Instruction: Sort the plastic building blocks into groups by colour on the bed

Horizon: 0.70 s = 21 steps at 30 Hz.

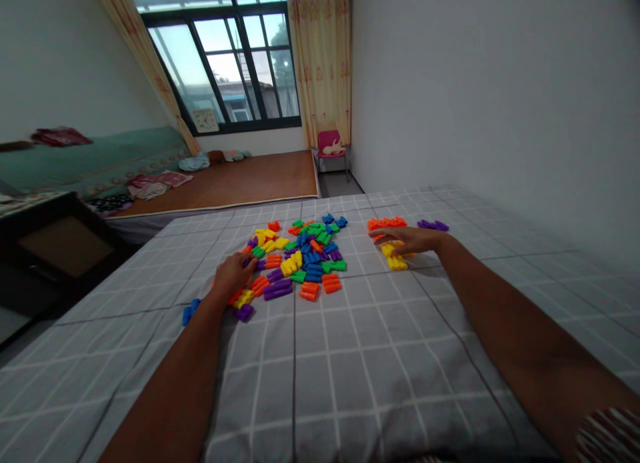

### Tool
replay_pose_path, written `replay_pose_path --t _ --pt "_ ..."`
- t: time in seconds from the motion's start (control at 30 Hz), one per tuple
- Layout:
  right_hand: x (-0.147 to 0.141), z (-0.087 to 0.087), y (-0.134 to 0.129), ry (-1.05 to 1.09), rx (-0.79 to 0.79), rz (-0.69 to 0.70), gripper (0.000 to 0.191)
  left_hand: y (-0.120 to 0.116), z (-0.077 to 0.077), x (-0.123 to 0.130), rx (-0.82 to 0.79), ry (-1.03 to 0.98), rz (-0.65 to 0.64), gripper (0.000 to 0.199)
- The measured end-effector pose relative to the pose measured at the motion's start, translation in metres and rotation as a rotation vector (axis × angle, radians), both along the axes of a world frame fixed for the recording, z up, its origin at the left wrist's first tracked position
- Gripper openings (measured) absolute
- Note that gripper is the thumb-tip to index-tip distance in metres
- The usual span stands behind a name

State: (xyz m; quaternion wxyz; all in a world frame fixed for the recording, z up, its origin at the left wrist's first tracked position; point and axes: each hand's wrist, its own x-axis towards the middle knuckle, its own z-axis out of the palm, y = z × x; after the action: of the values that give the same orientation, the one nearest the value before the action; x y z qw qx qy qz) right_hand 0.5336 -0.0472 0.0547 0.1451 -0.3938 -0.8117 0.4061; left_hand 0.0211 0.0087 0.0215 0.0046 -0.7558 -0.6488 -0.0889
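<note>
On a checked cloth [350, 356], orange blocks [387, 222], yellow blocks [397, 263] and purple blocks [434, 225] lie grouped by colour right of the mixed pile [314, 257], itself unsorted. The right hand [415, 237] extends loosely parted fingers over the yellow; the left hand [233, 274] curls its fingers at the pile's left edge. Neither grip can be told; both hands hide blocks beneath.

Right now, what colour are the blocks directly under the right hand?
Yellow plastic blocks under the right hand; the head view shows it.
</note>
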Motion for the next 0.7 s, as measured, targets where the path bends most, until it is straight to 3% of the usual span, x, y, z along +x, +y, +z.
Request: replay_pose_path --t 0.33,0.57,0.7 --pt "0.004 0.013 0.002 -0.228 0.173 -0.204 0.053 0.003 -0.002 -0.001 -0.013 -0.001 0.003 0.040" --pt "0.001 0.003 0.006 -0.294 0.198 -0.196 0.049 0.001 0.000 -0.001 -0.020 -0.002 -0.009 0.040" --pt "0.007 0.008 0.005 -0.274 0.209 -0.231 0.050 0.001 0.001 -0.001 -0.033 0.006 -0.005 0.039"
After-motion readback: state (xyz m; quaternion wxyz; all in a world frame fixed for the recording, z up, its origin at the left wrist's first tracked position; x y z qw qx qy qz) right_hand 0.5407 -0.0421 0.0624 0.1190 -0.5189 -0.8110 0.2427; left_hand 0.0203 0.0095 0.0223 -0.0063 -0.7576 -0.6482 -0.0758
